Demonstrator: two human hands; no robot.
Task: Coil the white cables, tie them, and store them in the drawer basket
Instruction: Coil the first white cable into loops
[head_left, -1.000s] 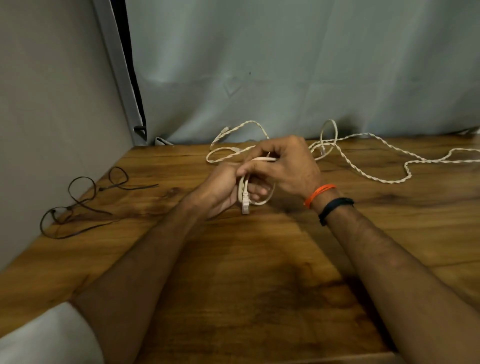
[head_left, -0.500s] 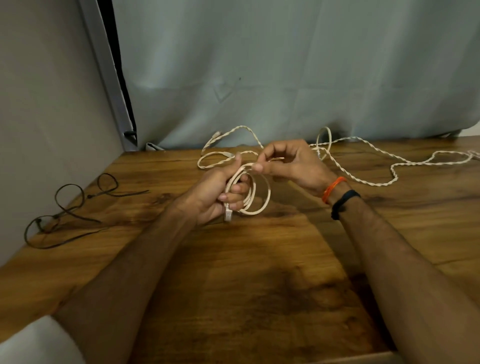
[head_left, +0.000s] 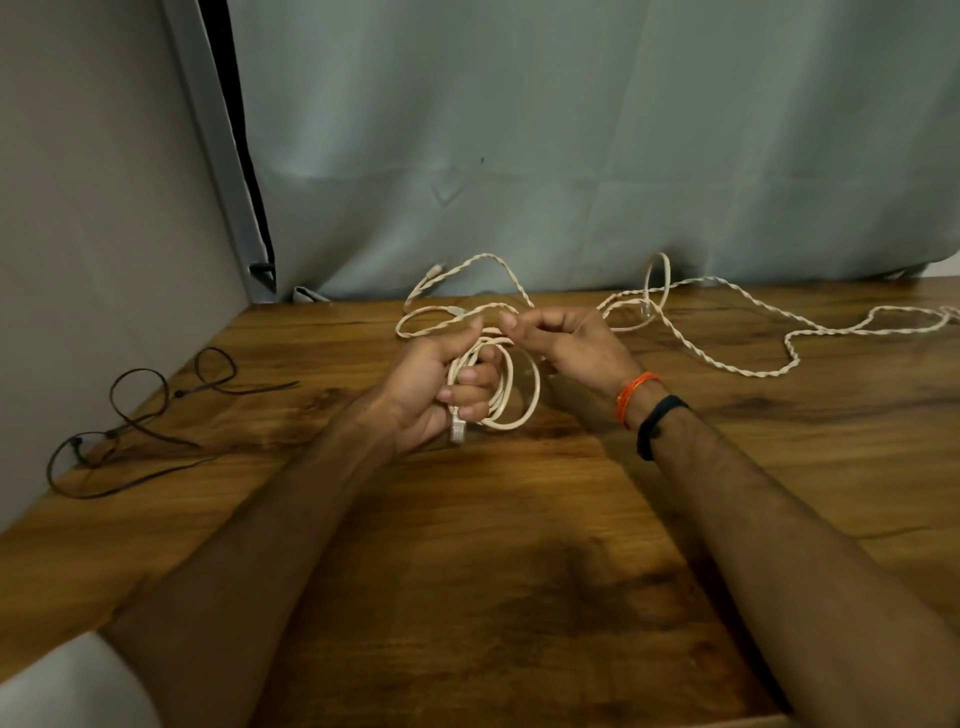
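My left hand (head_left: 436, 384) grips a small coil of white cable (head_left: 511, 395) above the wooden table (head_left: 467, 571); a clear plug hangs from the bottom of the coil. My right hand (head_left: 566, 343) pinches the same cable's strand just above the coil, fingertips close to my left thumb. The uncoiled part loops off behind my hands. A second, twisted white cable (head_left: 737, 366) trails across the table to the right edge. No drawer basket is in view.
Thin black ties (head_left: 140, 415) lie looped at the table's left edge beside a grey wall. A grey curtain (head_left: 571, 156) hangs along the back edge. Orange and black bands circle my right wrist.
My right hand has lifted off the coil and drawn the strand up and right. The coil now shows in my left hand, with wider loops.
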